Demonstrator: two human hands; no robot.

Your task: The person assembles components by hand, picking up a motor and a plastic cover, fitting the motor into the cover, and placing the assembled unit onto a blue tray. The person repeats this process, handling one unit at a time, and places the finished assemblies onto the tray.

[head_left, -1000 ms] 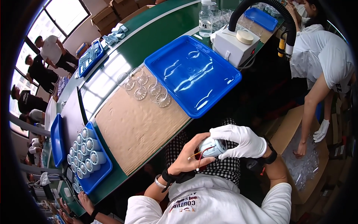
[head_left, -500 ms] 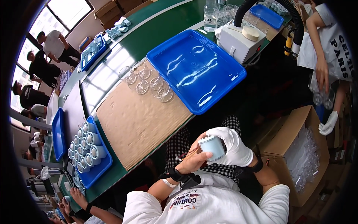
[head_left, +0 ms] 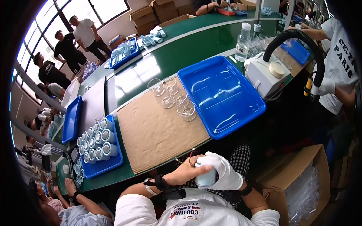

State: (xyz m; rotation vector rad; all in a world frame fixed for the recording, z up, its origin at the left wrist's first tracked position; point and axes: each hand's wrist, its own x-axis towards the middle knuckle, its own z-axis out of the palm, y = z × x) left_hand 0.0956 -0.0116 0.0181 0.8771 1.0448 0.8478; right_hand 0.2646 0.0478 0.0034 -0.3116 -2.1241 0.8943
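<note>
- The bare left hand [head_left: 186, 171] and gloved right hand [head_left: 226, 173] both grasped a blue cylinder [head_left: 206, 179] over the lap [head_left: 241, 160], off the tabletop's [head_left: 181, 58] near edge; the double grip probably steadied it.
- Wires [head_left: 191, 153] projected beside the left hand, seemingly clear of the grip.
- Clear cups [head_left: 186, 112] sat near the cardboard's [head_left: 158, 132] far right corner; similar cylinders [head_left: 109, 149] were packed in a tray [head_left: 109, 166], presumably against rolling.

I watch through the left of two head-worn fisheyes, set above the wearer's side of the large blue tray [head_left: 222, 98]. It faces down and forward, close over the left hand [head_left: 188, 171] and right hand [head_left: 223, 169] nearer than the tray; windows [head_left: 110, 10] show far beyond it, leftward.
</note>
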